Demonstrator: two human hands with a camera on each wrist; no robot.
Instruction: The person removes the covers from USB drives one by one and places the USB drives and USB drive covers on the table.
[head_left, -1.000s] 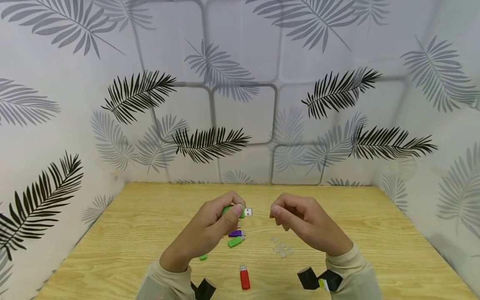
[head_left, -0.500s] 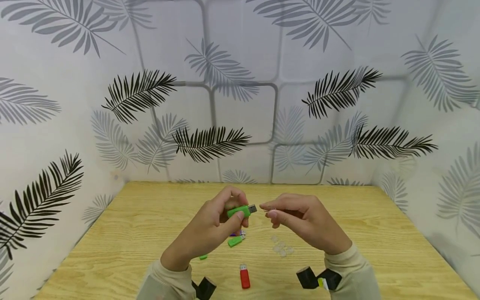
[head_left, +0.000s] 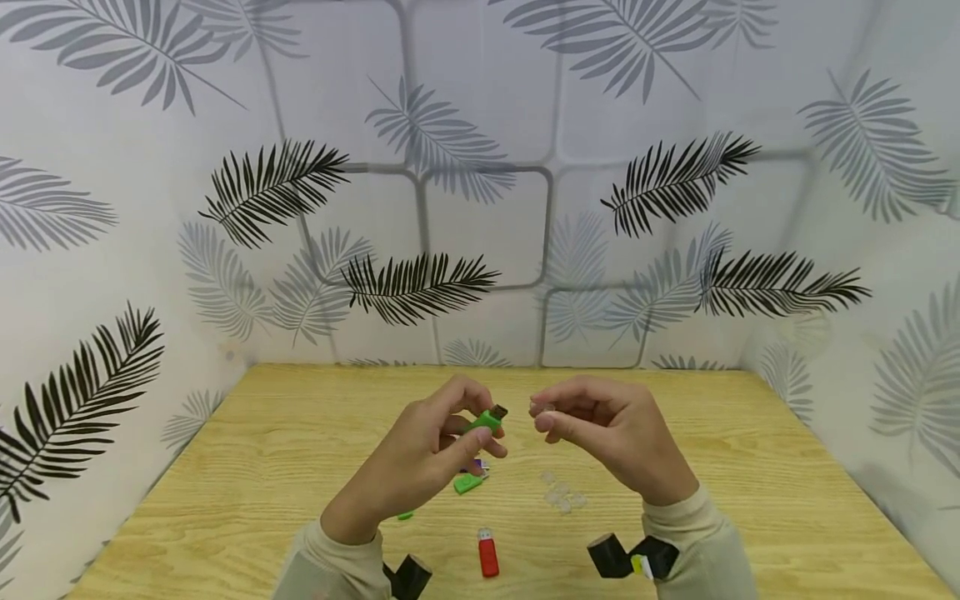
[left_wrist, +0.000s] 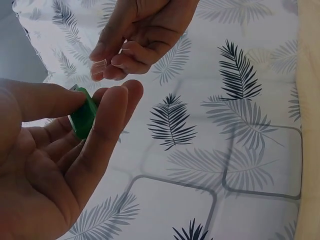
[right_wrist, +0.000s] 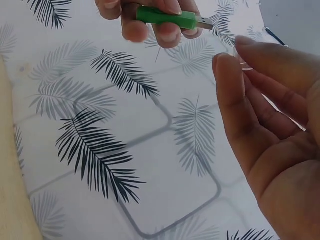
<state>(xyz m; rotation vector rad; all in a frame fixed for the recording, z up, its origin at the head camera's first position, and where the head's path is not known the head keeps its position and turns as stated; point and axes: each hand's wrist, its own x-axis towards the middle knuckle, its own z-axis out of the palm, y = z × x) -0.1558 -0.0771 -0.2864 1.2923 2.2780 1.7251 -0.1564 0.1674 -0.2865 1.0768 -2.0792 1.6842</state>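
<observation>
My left hand (head_left: 420, 450) pinches a green USB flash drive (right_wrist: 167, 18) between thumb and fingers, its metal plug bare and pointing toward the other hand. Opposite it, my right hand (head_left: 615, 433) holds a small clear plastic cap (left_wrist: 99, 70) at its fingertips. A short gap separates plug and cap in the head view. Both hands are raised over the wooden table (head_left: 300, 408). Below the left hand lie another green flash drive (head_left: 468, 483) and a purple one (head_left: 480, 466), partly hidden by the fingers.
A red flash drive (head_left: 488, 554) lies near the front middle of the table. Several clear caps (head_left: 561, 493) are clustered beneath the right hand. Part of a green item (head_left: 406, 515) shows beside the left wrist. A leaf-patterned cloth (head_left: 480, 225) stands behind the table.
The green flash drive has turned in my left hand, its plug now angled upward. The clear cap at my right fingertips has come into view, and the right hand has shifted slightly.
</observation>
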